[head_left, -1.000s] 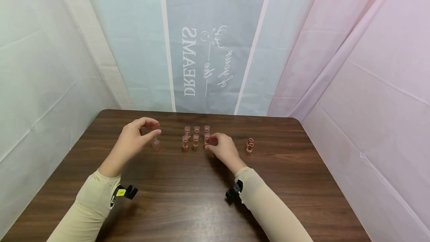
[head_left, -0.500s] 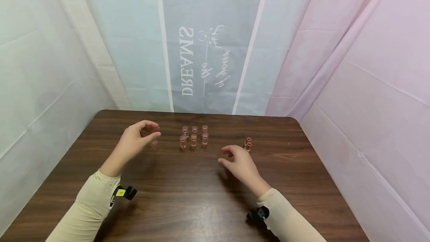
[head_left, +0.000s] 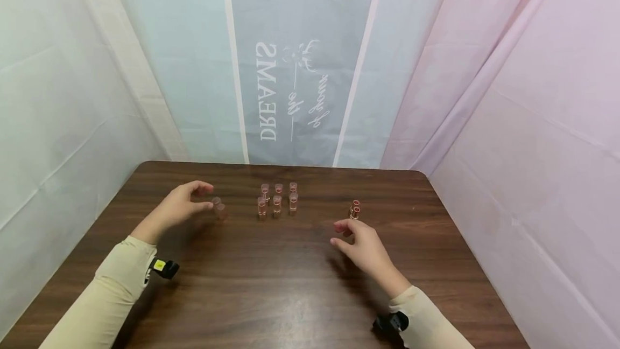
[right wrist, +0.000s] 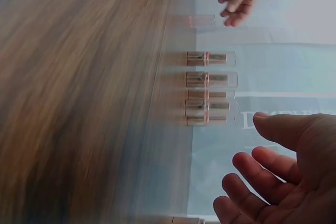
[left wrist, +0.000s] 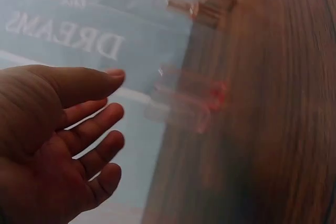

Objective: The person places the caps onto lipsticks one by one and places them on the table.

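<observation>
My left hand (head_left: 180, 208) is just left of two clear pinkish caps (head_left: 220, 211) on the table. Its fingers are loosely bent, and nothing shows between thumb and fingertips in the left wrist view (left wrist: 68, 135). My right hand (head_left: 365, 245) hovers in front of two coppery lipstick tubes (head_left: 355, 212) without clear covers, its fingers apart and holding nothing. Between the hands stand two short rows of coppery lipstick tubes (head_left: 277, 204) under clear caps, all upright. In the right wrist view, these capped tubes (right wrist: 210, 80) appear sideways, beyond the right thumb.
Everything stands on a dark wood-grain table (head_left: 271, 295) with rounded far corners. A printed cloth (head_left: 300, 69) hangs behind its far edge, and pale cloth (head_left: 542, 176) hangs on both sides. A black camera (head_left: 389, 323) is strapped to each wrist.
My right hand has left the front row's right end and moved right, towards the uncapped tubes. The left hand has drawn back slightly left, so both clear caps now show.
</observation>
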Motion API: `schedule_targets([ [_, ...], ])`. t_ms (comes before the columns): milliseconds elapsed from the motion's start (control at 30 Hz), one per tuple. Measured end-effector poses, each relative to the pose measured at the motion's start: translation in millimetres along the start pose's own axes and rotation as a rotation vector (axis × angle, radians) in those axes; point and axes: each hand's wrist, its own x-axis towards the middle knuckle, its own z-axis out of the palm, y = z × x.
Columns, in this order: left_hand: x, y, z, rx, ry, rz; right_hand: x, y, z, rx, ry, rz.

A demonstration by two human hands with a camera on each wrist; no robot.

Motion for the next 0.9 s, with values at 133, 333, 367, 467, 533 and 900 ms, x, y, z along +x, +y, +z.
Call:
schedule_targets([
  [133,6.7,-16.4,3.3,0.003,-0.05,-0.022,-3.5,6.2,-5.6,0.001,0.004,0.002],
  [333,16.8,-29.4,13.0,0.002,-0.062,-0.046,-5.1,14.9,-15.5,-0.044,0.023,0.01],
  [367,18.2,-30.1,14.4,0.004,-0.065,-0.042,-4.8,16.6,-16.7,-0.049,0.03,0.018],
  [467,22.8,-32.1,19.3,0.004,-0.062,-0.034,-1.9,22.4,-19.7,-0.052,0.06,0.046],
  [533,25.0,-32.7,22.2,0.009,-0.054,-0.027,1.3,27.1,-20.8,-0.047,0.082,0.069],
  [900,23.4,-36.3,34.2,0.029,-0.02,-0.063,20.8,58.0,-20.7,-0.035,0.083,0.27],
])
